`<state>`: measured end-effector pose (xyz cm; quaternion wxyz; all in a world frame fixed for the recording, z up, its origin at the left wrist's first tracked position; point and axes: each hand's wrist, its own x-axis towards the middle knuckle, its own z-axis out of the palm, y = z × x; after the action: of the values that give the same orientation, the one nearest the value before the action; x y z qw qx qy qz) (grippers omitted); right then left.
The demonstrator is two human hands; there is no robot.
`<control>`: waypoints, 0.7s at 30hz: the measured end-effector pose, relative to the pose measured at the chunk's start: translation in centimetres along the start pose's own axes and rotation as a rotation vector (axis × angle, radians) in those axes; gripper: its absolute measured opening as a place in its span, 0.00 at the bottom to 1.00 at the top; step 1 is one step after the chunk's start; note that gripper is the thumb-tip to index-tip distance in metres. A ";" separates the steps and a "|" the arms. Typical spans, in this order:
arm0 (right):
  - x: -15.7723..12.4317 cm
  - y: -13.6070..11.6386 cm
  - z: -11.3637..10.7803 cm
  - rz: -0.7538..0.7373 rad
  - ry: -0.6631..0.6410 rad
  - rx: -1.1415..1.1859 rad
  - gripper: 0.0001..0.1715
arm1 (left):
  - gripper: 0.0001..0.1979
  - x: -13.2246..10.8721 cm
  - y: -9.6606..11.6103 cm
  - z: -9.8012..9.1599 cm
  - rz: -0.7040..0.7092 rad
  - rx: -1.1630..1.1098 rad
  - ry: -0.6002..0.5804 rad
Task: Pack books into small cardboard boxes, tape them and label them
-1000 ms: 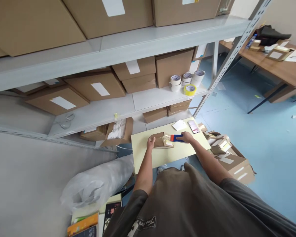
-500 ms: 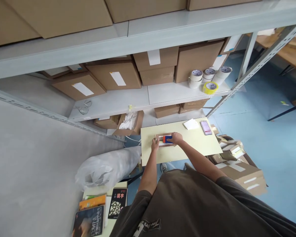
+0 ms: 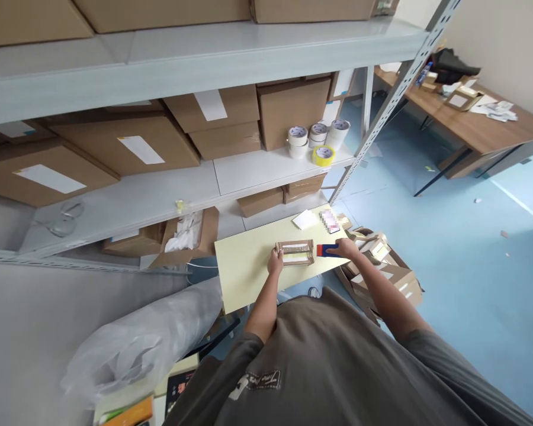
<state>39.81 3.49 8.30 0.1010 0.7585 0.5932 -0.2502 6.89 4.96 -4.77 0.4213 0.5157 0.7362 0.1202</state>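
A small brown cardboard box point(image 3: 295, 252) with clear tape across its top lies on a pale yellow table point(image 3: 249, 272). My left hand point(image 3: 275, 262) grips the box's left end, fingers closed on it. My right hand point(image 3: 344, 249) is wrapped round a red and blue tape dispenser point(image 3: 327, 250), which sits just off the box's right end.
A white pad point(image 3: 305, 219) and a phone point(image 3: 329, 221) lie at the table's far right corner. Metal shelves point(image 3: 231, 171) behind hold cardboard boxes and tape rolls point(image 3: 316, 141). Flattened and open boxes point(image 3: 382, 266) pile on the floor at right. A plastic-wrapped roll point(image 3: 151, 337) lies at left.
My right hand has drawn the tape dispenser rightward, from over the box to just past its right end. My left hand stays on the box's left end. The view swung left.
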 end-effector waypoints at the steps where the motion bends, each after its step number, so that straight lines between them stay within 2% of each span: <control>1: -0.1 1.7 -0.3 0.051 0.011 0.009 0.30 | 0.26 0.0 0.0 0.0 0.012 0.003 -0.007; 2: -0.1 3.0 -0.6 0.079 0.014 0.020 0.29 | 0.26 0.1 -0.2 -0.1 0.025 0.002 -0.012; 4: 0.0 3.8 -0.9 0.093 0.005 0.029 0.29 | 0.25 0.4 -0.6 -0.7 0.040 -0.010 -0.019; 7: 0.3 1.6 -0.9 0.038 -0.011 0.025 0.29 | 0.22 1.1 -1.6 -2.4 0.025 -0.055 -0.032; 11: 0.4 -4.5 -0.5 -0.042 -0.015 0.054 0.31 | 0.20 2.5 -3.5 -5.7 -0.041 -0.127 -0.028; 17: 0.4 -15.4 -1.0 -0.166 0.015 0.075 0.31 | 0.26 3.0 -5.8 -10.4 -0.144 -0.155 0.151; 19: 0.4 -19.0 -1.1 -0.200 0.009 0.049 0.29 | 0.25 2.6 -5.7 -11.6 -0.095 -0.188 0.189; 21: 0.2 -22.2 -0.9 -0.227 -0.013 0.029 0.29 | 0.26 2.2 -5.2 -12.4 0.015 -0.241 0.171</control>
<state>18.96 10.19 12.21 0.0651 0.6862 0.6709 -0.2734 -6.02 7.81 -1.37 0.4149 0.4548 0.7459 0.2543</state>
